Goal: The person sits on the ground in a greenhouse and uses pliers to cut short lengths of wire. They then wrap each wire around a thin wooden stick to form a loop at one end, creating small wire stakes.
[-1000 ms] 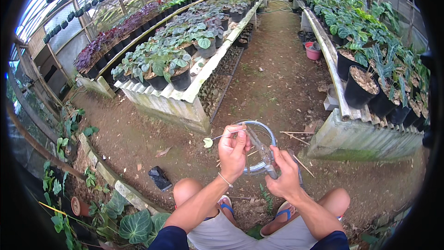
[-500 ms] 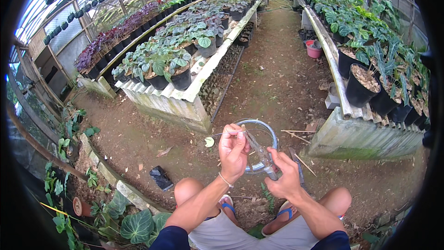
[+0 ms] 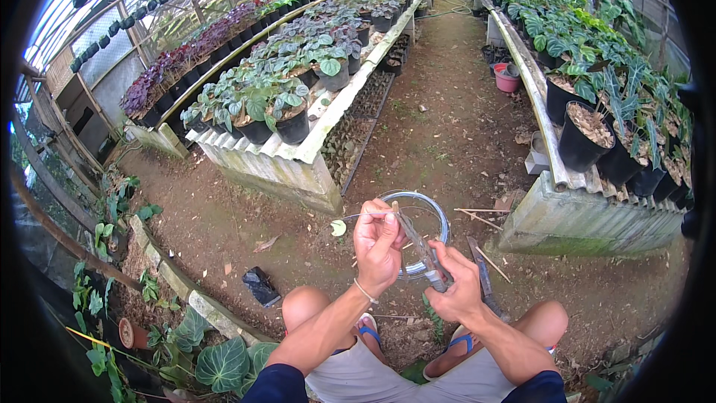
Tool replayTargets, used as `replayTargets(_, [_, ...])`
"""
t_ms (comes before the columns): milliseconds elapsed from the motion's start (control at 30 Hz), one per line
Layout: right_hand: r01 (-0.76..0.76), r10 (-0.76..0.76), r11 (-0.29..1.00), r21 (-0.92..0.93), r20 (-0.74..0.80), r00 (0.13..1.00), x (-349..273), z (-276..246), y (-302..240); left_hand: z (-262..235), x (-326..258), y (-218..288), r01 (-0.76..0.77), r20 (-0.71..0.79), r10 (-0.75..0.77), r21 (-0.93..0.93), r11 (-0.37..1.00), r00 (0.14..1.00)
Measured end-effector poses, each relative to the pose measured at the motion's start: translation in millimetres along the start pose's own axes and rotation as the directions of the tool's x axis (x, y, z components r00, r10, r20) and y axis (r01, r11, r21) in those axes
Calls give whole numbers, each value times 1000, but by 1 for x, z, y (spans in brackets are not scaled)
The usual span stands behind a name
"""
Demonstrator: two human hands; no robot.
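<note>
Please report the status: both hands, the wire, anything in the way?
Left hand pinching wire. Right hand gripping pliers, tip near left hand. Wire coil behind pliers; flat tool further right.

Soft daylight glares through the upper-left roof (image 3: 58, 9), fisheye edges bowing

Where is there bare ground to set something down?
Mostly bare soil lies in the aisle between left bench and right bench, and between left bench and black object. Crowded: around the pliers, wire coil and sticks; benches hold potted plants.
</note>
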State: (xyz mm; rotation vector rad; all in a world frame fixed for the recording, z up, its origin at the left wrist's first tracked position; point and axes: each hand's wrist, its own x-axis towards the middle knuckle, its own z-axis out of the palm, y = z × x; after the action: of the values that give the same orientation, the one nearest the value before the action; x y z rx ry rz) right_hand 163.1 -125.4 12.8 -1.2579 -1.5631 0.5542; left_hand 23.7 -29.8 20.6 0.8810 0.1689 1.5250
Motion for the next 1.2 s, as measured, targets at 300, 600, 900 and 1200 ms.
replayTargets(300, [-3, 3, 999, -40, -10, 1000, 1, -1, 1, -1, 2, 5, 77, -17, -78, -51, 996, 997])
replayTargets(600, [55, -55, 997, -61, 8, 998, 4, -1, 4, -3, 5, 6, 68, -25, -68, 28, 997, 997])
replayTargets(900, [-322, 328, 829, 457, 67, 942, 3, 4, 9, -5, 7, 2, -13, -2, 14, 181, 983, 1000])
replayTargets(1200, [-199, 240, 631, 750, 55, 969, 7, -16, -8, 1, -12, -19, -91, 152, 27, 438, 894, 988])
